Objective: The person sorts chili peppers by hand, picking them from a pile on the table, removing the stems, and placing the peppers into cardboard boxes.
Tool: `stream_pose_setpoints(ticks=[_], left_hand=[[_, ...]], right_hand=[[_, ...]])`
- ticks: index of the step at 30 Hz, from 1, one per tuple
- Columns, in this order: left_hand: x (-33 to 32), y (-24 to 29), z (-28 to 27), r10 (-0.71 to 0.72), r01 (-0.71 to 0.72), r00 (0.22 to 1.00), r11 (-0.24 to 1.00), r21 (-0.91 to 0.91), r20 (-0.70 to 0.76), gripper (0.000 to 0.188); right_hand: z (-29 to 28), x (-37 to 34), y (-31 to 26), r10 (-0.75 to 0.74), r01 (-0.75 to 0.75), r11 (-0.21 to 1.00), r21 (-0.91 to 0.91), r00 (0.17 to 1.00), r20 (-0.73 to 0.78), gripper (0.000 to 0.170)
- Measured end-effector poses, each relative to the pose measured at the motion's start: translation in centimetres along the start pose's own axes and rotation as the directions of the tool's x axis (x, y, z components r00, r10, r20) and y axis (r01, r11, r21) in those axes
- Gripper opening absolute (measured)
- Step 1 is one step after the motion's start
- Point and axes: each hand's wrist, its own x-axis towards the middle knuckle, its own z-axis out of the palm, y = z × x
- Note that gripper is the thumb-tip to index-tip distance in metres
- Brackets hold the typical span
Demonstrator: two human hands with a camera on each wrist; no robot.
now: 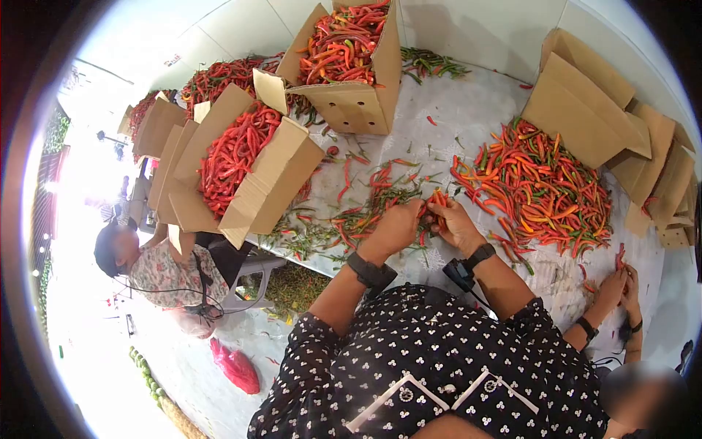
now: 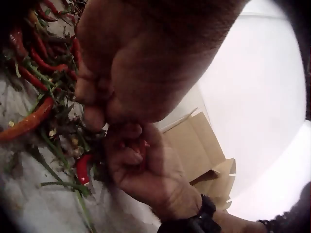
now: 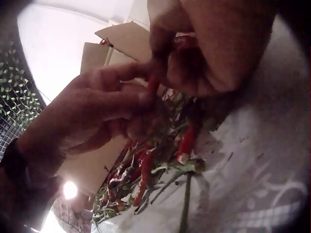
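Note:
My left hand (image 1: pixel 393 230) and right hand (image 1: pixel 459 225) meet over a strip of stems and loose chilies on the table. Between the left hand's fingertips, a red chili pepper (image 3: pixel 153 86) is pinched. The right hand grips red and orange chili peppers (image 1: pixel 439 197), one of them red in its curled fingers in the left wrist view. Below the hands lie green stems (image 3: pixel 187 201) and red chilies (image 2: pixel 83 169). To the right of my right hand is a large heap of red, orange and green chilies (image 1: pixel 541 190).
Cardboard boxes of red chilies (image 1: pixel 358 110) stand at the back and left (image 1: pixel 274 183). More cardboard boxes (image 1: pixel 585 110) are at the right. Another person's hands (image 1: pixel 618 289) hold a chili at the right edge. A person in a cap (image 1: pixel 175 278) sits at left.

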Motion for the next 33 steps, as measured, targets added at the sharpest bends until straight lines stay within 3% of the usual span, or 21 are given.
stream_pose_setpoints(ticks=[4, 7, 9, 16, 18, 19, 21, 25, 27, 28, 30, 31, 33], left_hand=[[-0.1, 0.8, -0.4, -0.051, 0.051, 0.998, 0.999, 0.005, -0.021, 0.03], [0.4, 0.7, -0.5, -0.045, 0.055, 0.989, 0.996, 0.067, -0.144, 0.035], [0.6, 0.6, -1.8, -0.193, 0.24, 0.961, 0.938, 0.252, -0.199, 0.025], [1.6, -3.7, -7.8, -0.262, 0.458, 0.837, 0.816, 0.353, -0.48, 0.023], [2.1, -6.0, -8.1, -0.524, 0.666, 0.744, 0.635, 0.392, -0.414, 0.027], [1.9, -7.6, -7.7, -0.523, 0.664, 0.745, 0.637, 0.391, -0.415, 0.027], [1.8, -9.5, -7.2, -0.631, 0.652, 0.741, 0.596, 0.469, -0.23, 0.026], [0.7, -8.7, -6.3, -0.552, 0.596, 0.799, 0.677, 0.432, -0.237, 0.023], [0.6, -7.2, -6.1, -0.531, 0.582, 0.811, 0.772, 0.254, -0.245, 0.02], [0.4, -6.3, -6.0, -0.534, 0.584, 0.81, 0.771, 0.254, -0.242, 0.02], [0.1, -4.6, -5.4, -0.369, 0.382, 0.893, 0.924, -0.003, -0.257, 0.021], [0.0, -3.8, -4.9, -0.372, 0.384, 0.891, 0.923, -0.005, -0.26, 0.021], [-0.1, -2.1, -3.9, -0.164, 0.162, 0.948, 0.986, -0.029, -0.272, 0.026]], right_hand=[[0.2, 0.1, 0.1, -0.018, 0.019, 0.999, 0.049, 1.0, -0.019, 0.011], [0.3, 0.1, 0.2, -0.049, 0.056, 0.992, 0.116, 0.997, -0.06, 0.009], [0.0, 0.2, 0.4, -0.111, 0.129, 0.968, 0.216, 0.989, -0.093, 0.008], [-0.8, 0.6, 0.6, -0.079, 0.094, 0.957, 0.275, 0.995, -0.066, 0.007], [-1.0, 0.7, 0.6, -0.086, 0.09, 0.966, 0.24, 0.996, -0.03, 0.006], [-0.9, 0.6, 0.6, -0.088, 0.093, 0.967, 0.239, 0.996, -0.03, 0.006], [-0.6, 0.4, 0.4, -0.081, 0.091, 0.958, 0.273, 0.996, -0.045, 0.006], [-0.1, -0.3, 0.0, -0.058, 0.066, 0.967, 0.246, 0.997, -0.041, 0.007], [0.0, -0.2, -0.1, -0.072, 0.072, 0.977, 0.199, 0.997, -0.008, 0.01], [0.3, -0.3, -0.3, -0.068, 0.069, 0.977, 0.2, 0.998, -0.01, 0.01], [1.3, -0.5, -1.0, -0.031, 0.026, 0.986, 0.165, 0.999, 0.027, 0.015], [1.9, -0.5, -1.2, -0.029, 0.024, 0.987, 0.161, 0.999, 0.028, 0.015], [3.1, -0.4, -1.5, -0.102, 0.1, 0.994, 0.038, 0.993, 0.06, 0.017]])
